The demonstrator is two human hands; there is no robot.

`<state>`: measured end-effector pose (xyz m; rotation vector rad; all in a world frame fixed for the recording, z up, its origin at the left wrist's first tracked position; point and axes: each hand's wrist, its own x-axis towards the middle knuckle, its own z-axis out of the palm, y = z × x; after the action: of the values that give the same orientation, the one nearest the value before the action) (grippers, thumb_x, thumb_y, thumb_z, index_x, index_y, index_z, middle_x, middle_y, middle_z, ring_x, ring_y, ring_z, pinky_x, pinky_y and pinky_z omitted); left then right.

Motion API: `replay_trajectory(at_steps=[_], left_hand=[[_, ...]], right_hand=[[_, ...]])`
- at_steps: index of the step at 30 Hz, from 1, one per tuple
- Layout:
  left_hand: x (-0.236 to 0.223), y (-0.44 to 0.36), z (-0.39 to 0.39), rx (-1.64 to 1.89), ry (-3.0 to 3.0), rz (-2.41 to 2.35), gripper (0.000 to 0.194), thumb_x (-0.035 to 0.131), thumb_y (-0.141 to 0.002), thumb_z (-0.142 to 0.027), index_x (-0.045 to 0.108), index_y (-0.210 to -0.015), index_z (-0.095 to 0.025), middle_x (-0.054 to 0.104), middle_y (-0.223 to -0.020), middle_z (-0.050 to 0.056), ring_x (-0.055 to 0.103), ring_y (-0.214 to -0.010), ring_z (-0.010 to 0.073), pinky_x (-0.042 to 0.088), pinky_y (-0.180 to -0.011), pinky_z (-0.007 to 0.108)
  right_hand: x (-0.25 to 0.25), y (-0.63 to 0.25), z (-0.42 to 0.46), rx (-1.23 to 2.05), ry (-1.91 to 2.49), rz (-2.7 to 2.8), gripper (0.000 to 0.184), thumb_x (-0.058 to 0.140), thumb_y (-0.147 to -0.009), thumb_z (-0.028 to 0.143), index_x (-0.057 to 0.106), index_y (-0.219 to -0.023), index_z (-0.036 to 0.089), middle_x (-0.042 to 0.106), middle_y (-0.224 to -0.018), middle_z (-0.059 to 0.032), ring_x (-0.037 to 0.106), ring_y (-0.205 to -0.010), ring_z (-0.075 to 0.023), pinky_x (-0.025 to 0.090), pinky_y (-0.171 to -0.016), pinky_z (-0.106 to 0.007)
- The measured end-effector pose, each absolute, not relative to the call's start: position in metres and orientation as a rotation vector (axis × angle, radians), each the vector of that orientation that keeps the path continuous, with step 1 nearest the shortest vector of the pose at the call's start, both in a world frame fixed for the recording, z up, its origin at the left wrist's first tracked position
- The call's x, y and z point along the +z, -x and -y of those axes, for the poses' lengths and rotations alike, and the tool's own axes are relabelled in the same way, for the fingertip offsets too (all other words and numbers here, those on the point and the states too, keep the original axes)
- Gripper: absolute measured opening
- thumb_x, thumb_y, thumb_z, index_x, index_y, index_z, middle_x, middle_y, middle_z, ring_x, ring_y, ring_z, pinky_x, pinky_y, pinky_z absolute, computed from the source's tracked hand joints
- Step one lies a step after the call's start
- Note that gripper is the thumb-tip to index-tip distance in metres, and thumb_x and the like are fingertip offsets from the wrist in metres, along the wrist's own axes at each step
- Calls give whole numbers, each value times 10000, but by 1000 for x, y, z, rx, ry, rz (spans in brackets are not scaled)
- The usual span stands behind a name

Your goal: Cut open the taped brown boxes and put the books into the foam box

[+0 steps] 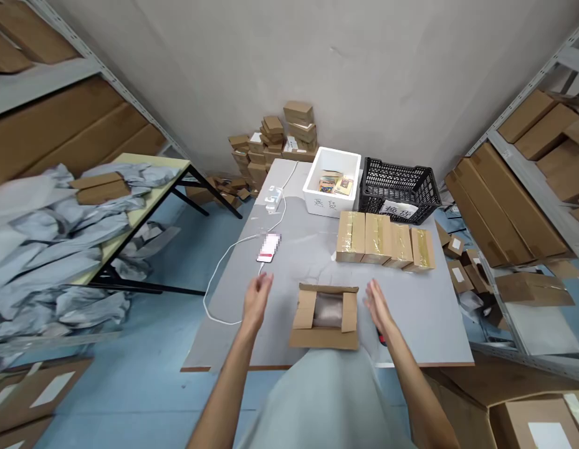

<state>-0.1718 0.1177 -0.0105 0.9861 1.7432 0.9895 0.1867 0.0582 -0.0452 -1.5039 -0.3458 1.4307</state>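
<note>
An open cardboard box (301, 338) sits at the table's near edge, right in front of my body. Its side flaps are folded partly inward, and between them shows a greyish-brown wrapped item (328, 310) whose kind I cannot make out. Off the box's left side hovers my left hand (258, 300), fingers loosely bent, with nothing visible in it. My right hand (379, 305) is held just right of the box, fingers stretched out and empty. Neither hand touches the box. A small red and black object (381, 338) lies partly hidden by my right forearm.
Four-sided taped boxes (376, 240) stand in a row on the grey table (298, 218). Behind them are a white bin (327, 206) with small packets and a black crate (396, 181). A phone (269, 247) with a white cable (214, 274) lies left. Shelves flank both sides.
</note>
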Motion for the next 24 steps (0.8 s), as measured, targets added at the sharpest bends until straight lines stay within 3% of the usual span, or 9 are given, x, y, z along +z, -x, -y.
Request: replay_trajectory(at_steps=[1, 3, 5, 8, 12, 16, 21, 24], left_hand=[[-30, 170, -98, 826, -756, -1784, 724, 583, -1066, -775, 701, -1460, -179, 787, -1460, 223, 744, -1464, 329, 580, -1271, 487], [-56, 161, -61, 661, -642, -1750, 798, 590, -1032, -824, 724, -1396, -126, 772, -1474, 310, 741, -1467, 423, 613, -1225, 564], [-67, 149, -28, 561, -627, -1687, 846, 575, -994, -907, 729, -1413, -188, 733, -1584, 273, 672, -1559, 428, 601, -1234, 567], [-68, 136, 9, 579, -698, -1737, 867, 582, -956, -970, 761, -1394, -243, 711, -1648, 208, 624, -1613, 404, 598, -1237, 529], [-57, 150, 51, 757, -691, -1855, 807, 701, -936, -896, 796, -1376, -227, 741, -1610, 199, 687, -1541, 431, 580, -1276, 556], [-44, 182, 100, 922, -597, -1904, 861, 774, -870, -880, 784, -1405, -205, 755, -1590, 195, 722, -1492, 440, 601, -1257, 548], [-40, 235, 159, 1101, -463, -2033, 901, 843, -817, -823, 745, -1460, -200, 779, -1552, 183, 720, -1485, 425, 551, -1301, 549], [-45, 294, 205, 1237, -404, -2128, 843, 827, -858, -781, 739, -1483, -222, 754, -1590, 168, 688, -1523, 416, 506, -1334, 554]], right_hand=[[-63, -186, -32, 1479, 1568, 310, 1293, 939, -650, 910, 609, -1730, 281, 315, -1942, -196, 342, -1797, -443, 390, -1391, -674], [-85, -182, 11, 1590, 1618, 272, 1165, 946, -650, 915, 715, -1635, 338, 390, -1916, -160, 422, -1758, -456, 464, -1338, -682], [-90, -176, 35, 1718, 1559, 304, 1074, 934, -684, 917, 754, -1592, 374, 497, -1862, -132, 510, -1709, -444, 516, -1303, -659], [-77, -165, 47, 1789, 1544, 403, 1112, 926, -678, 923, 741, -1616, 353, 573, -1808, -137, 542, -1683, -458, 505, -1310, -685], [-64, -149, 58, 1807, 1575, 613, 1117, 922, -697, 901, 734, -1635, 324, 564, -1816, -129, 428, -1753, -465, 434, -1376, -687], [-65, -124, 80, 1888, 1537, 806, 1014, 849, -805, 872, 706, -1669, 362, 571, -1816, -78, 458, -1741, -448, 476, -1366, -644], [-60, -43, 101, 1858, 1556, 1083, 1184, 811, -793, 938, 615, -1749, 268, 486, -1868, -117, 405, -1775, -415, 397, -1434, -578], [-58, 36, 114, 1886, 1534, 1250, 1226, 804, -800, 951, 568, -1777, 250, 469, -1878, -127, 437, -1760, -393, 425, -1421, -526]])
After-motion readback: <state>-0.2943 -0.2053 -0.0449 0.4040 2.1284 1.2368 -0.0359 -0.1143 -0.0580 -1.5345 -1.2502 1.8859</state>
